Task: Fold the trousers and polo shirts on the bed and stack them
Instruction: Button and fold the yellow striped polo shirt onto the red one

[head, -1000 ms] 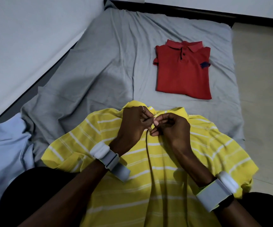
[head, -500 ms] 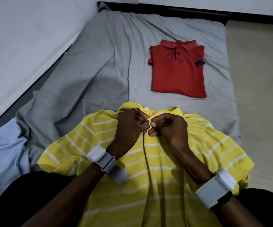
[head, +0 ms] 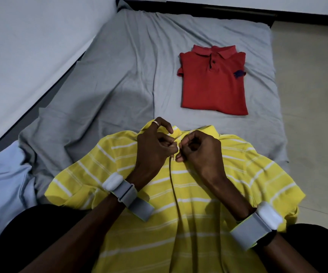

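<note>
Yellow cotton with white stripes, the polo shirt (head: 159,243) lies front-up across the near end of the bed (head: 120,75), its collar pointing away from the person. As half a second ago, the left hand (head: 153,146) and right hand (head: 198,148) stay at the placket, each pinching fabric with curled fingers. The left hand's ringed finger now arches higher. The folded red polo (head: 212,81) rests unmoved, well apart. Bare sheet lies to its left. The floor (head: 306,95) borders the bed's right edge and the wall (head: 31,46) its left.

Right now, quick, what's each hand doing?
Left hand: pinching the yellow polo at its collar opening.
Right hand: pinching the polo there too.
</note>
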Action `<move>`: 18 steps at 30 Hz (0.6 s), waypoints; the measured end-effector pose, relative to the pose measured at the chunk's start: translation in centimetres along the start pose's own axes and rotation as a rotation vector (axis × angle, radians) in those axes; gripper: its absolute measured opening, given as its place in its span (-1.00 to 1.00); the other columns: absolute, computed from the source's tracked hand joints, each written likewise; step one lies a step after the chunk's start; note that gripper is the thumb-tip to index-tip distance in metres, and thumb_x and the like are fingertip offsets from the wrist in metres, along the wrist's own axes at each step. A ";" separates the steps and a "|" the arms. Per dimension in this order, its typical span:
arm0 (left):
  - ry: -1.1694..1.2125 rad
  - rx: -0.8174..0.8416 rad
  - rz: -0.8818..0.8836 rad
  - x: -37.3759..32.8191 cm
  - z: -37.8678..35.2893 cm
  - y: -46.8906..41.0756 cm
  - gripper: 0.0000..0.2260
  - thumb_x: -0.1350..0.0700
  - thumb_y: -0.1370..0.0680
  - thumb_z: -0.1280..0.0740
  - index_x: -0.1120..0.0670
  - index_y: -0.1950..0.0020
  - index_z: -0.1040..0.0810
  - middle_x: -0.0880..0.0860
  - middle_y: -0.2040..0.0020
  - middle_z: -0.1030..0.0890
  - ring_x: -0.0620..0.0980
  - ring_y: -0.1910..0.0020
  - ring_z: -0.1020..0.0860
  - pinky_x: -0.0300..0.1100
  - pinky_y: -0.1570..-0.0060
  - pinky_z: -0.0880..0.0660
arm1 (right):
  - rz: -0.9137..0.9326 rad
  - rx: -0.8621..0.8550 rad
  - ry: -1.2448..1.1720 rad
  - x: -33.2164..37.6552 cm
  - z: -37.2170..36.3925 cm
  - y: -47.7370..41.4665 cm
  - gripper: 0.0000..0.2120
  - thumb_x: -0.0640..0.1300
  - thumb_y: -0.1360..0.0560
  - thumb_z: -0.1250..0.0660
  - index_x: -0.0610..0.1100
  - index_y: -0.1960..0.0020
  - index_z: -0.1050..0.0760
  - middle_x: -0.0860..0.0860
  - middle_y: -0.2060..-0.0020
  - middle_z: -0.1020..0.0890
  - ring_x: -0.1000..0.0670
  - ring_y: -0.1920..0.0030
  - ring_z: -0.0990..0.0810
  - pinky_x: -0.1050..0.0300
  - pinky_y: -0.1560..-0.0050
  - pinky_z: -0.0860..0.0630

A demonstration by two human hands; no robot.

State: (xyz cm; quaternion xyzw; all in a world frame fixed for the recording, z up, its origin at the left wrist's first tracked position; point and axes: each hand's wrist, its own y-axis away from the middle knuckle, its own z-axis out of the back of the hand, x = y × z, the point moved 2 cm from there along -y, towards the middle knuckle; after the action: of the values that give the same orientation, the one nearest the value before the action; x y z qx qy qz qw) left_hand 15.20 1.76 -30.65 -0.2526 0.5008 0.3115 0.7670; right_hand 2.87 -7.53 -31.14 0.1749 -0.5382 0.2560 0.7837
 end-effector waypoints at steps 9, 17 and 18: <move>0.128 0.114 0.087 1.1 -0.7 -0.2 -0.78 0.41 -0.57 -0.37 0.14 -0.11 -0.62 0.12 0.21 -0.72 0.02 0.20 -0.73 -0.10 0.23 -0.69 | -0.129 -0.021 -0.114 -0.5 0.0 0.0 -0.77 -0.16 -0.51 -0.56 -0.29 0.04 -0.57 -0.11 0.37 -0.71 -0.07 0.40 -0.72 0.03 0.26 -0.66; 0.037 0.101 0.081 0.9 -1.6 -0.2 -0.78 0.29 -0.41 -0.60 0.12 0.02 -0.67 0.01 0.24 -0.74 -0.18 0.25 -0.70 -0.39 0.22 -0.53 | -0.280 -0.063 -0.328 -1.0 -0.1 -0.1 -0.90 -0.35 -0.59 -0.39 -0.41 0.05 -0.57 -0.32 0.32 -0.68 -0.16 0.46 -0.67 0.14 0.40 -0.58; 0.044 0.096 0.080 0.9 -1.4 -0.3 -0.80 0.28 -0.42 -0.60 0.12 0.03 -0.68 0.02 0.24 -0.74 -0.18 0.27 -0.70 -0.39 0.24 -0.52 | -0.308 -0.056 -0.364 -1.0 -0.1 -0.1 -0.90 -0.35 -0.59 -0.40 -0.41 0.03 -0.58 -0.34 0.32 -0.67 -0.15 0.46 -0.66 0.14 0.40 -0.59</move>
State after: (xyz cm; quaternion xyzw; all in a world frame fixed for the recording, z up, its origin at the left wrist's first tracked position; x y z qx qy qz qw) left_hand 14.82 0.80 -32.03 -0.2019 0.5417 0.3120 0.7539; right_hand 2.71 -7.83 -32.10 0.2764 -0.6446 0.0828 0.7080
